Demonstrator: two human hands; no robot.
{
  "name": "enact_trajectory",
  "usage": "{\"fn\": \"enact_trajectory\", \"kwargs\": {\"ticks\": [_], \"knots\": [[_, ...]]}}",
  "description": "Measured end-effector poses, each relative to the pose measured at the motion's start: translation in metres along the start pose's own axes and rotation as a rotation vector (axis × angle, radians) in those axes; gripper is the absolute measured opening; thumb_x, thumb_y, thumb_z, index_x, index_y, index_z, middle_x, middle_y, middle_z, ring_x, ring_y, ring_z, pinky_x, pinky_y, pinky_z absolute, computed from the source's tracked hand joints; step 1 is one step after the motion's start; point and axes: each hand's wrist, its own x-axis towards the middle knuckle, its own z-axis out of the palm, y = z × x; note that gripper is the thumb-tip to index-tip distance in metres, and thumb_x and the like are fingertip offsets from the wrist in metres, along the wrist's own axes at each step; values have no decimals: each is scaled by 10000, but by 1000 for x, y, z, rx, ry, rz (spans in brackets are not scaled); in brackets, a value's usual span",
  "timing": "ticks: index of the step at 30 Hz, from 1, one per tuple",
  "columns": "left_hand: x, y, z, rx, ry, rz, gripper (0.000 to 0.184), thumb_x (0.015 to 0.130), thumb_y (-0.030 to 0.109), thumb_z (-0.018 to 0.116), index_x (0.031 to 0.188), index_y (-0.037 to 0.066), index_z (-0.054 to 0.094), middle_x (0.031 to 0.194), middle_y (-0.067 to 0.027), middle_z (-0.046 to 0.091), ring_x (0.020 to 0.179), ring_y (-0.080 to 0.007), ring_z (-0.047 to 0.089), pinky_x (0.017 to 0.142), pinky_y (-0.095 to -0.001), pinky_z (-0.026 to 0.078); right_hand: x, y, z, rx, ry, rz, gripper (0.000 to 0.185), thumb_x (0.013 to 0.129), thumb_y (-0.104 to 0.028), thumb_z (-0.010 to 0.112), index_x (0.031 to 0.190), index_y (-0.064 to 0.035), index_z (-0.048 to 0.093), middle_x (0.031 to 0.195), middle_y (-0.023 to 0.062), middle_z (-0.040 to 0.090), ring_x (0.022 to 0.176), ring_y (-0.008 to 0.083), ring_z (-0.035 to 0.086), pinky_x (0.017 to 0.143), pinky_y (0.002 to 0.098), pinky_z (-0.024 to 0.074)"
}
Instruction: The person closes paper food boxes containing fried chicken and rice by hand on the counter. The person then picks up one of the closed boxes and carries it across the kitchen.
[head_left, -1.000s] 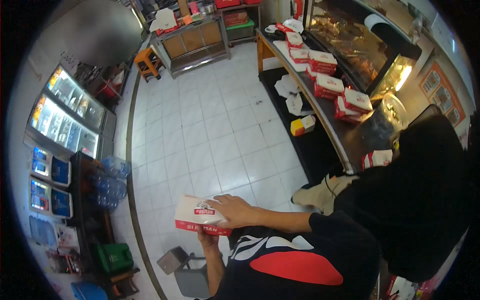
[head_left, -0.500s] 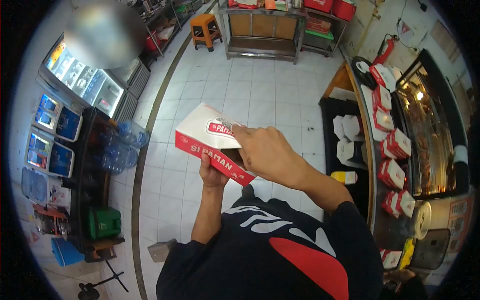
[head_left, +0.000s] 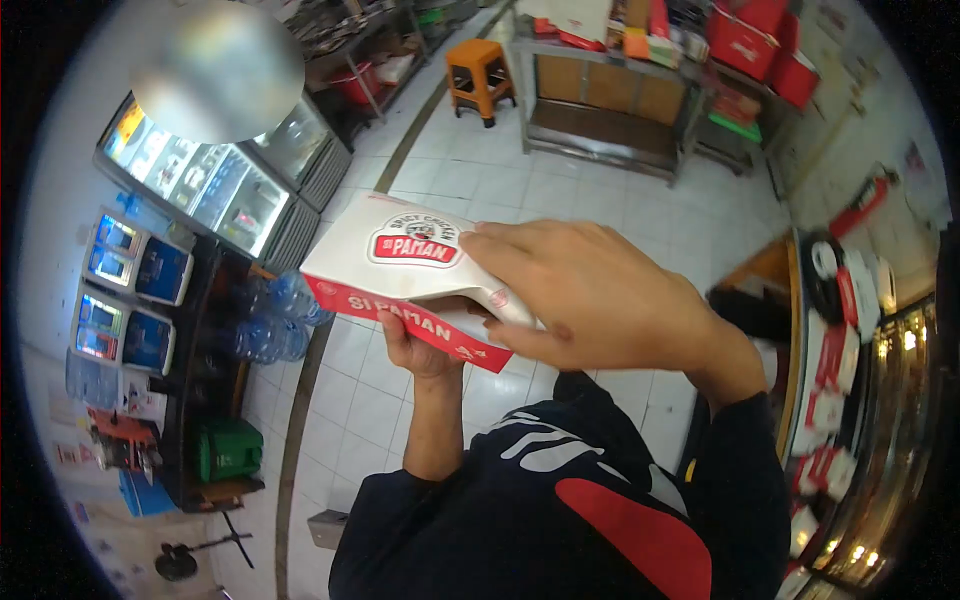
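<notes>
A red and white cardboard takeaway box [head_left: 345, 250], printed "SI PAMAN", is held in front of my chest. My left hand [head_left: 428, 355] supports it from below, its thumb against the red front side; the other fingers are hidden under the box. At the box's right end my right hand [head_left: 605, 295] grips the white lid, with fingers on top and the thumb by the front edge. There the lid bows up, leaving a dark gap above the red side. What the box contains cannot be seen.
Several more boxes [head_left: 838, 358] line the counter at right, beside a lit glass display case [head_left: 905, 400]. Water bottles [head_left: 270, 335] and a green bin [head_left: 230, 450] are at left. Farther off stand glass-door fridges [head_left: 205, 190], an orange stool [head_left: 480, 75] and a steel table [head_left: 600, 130].
The view has swung, so the room sits farther right in it. The box appears a little farther left and more level. My right hand looks larger, still at the lid's right end.
</notes>
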Motion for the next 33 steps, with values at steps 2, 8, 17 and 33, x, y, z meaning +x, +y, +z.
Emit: {"fn": "enact_trajectory", "kwargs": {"ticks": [2,8,17,33], "knots": [[31,-15,11,25,-6,85,767,901,586,450,1405,25,312,1326,-183,478,1204,-310,508,998,-452,433,19,38,-23,31,-11,-50,356,772,-113,640,1066,82,595,1063,260,635,962,385,631,823,402,510],[134,-39,37,48,120,301,771,890,573,472,1401,14,325,1346,-192,464,1246,-316,470,1057,-458,371,126,121,-52,90,175,-310,359,734,-9,649,1079,73,599,1028,238,657,927,370,660,813,403,535],[344,-55,-2,-112,70,502,786,876,573,500,1394,2,345,1332,-192,487,1213,-331,498,1026,-473,399,313,222,-35,35,420,-536,357,710,-15,642,1055,73,621,980,236,664,896,372,677,798,394,558],[707,-32,-75,-172,-142,657,726,866,503,509,1418,58,351,1406,-143,445,1283,-291,446,1100,-480,330,607,382,-12,-45,741,-712,296,843,-48,577,1107,84,604,1030,276,655,956,386,673,802,421,575]]}}
